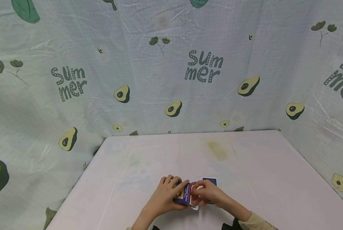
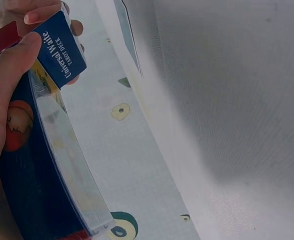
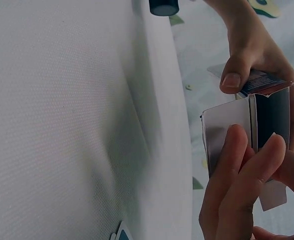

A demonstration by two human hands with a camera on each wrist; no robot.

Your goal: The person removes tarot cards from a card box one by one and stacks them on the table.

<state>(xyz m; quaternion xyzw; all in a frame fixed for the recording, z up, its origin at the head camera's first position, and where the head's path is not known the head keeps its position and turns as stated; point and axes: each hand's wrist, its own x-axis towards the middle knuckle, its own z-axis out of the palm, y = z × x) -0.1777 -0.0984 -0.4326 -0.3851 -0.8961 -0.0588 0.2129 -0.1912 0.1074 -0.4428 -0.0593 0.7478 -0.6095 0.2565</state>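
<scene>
My left hand (image 1: 168, 195) grips a dark blue tarot card box (image 1: 186, 195) low over the table. Its thumb lies along the box edge in the left wrist view, where "Universal Waite Tarot Deck" is printed on the end panel (image 2: 62, 50). At the box's open right end, my right hand (image 1: 207, 192) pinches with bent fingers. From the right wrist, a pale flap (image 3: 228, 127) and the dark inside (image 3: 273, 117) show behind those fingers; the thumb's hold is mostly hidden. Behind the right hand, a blue-backed card (image 1: 210, 181) with a white border lies on the table.
A white-covered table (image 1: 148, 159) spreads out ahead, with a yellowish stain (image 1: 217, 150) toward the back. Around it hangs a pale curtain (image 1: 148, 70) printed with avocados and "summer", close to the table's far and side edges.
</scene>
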